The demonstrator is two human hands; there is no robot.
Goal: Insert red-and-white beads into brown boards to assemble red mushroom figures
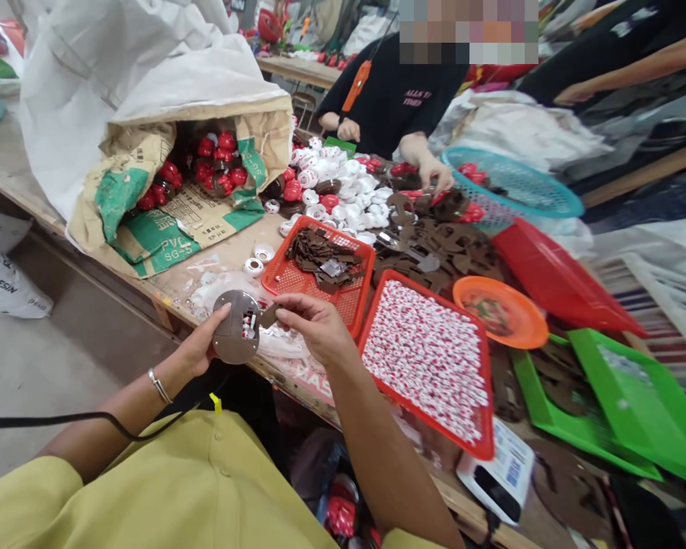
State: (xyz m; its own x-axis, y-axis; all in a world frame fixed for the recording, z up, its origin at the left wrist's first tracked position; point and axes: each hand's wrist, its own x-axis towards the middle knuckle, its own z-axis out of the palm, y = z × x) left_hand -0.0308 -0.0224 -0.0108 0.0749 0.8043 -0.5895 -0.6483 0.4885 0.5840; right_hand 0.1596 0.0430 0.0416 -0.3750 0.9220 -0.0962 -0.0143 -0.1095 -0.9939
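L hand [201,343]: grips brown disc [232,335] by L rim, prob to steady it
R hand [318,326]: pinches brown piece [269,315] at disc's R edge, prob for control
Red basket [348,301]: brown strips [314,248], nr R hand, prob for quick reach

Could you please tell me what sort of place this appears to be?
It looks like an assembly workshop: white parts lie heaped on a bench, a red tray holds many tiny pieces, and the person's left hand holds a round part.
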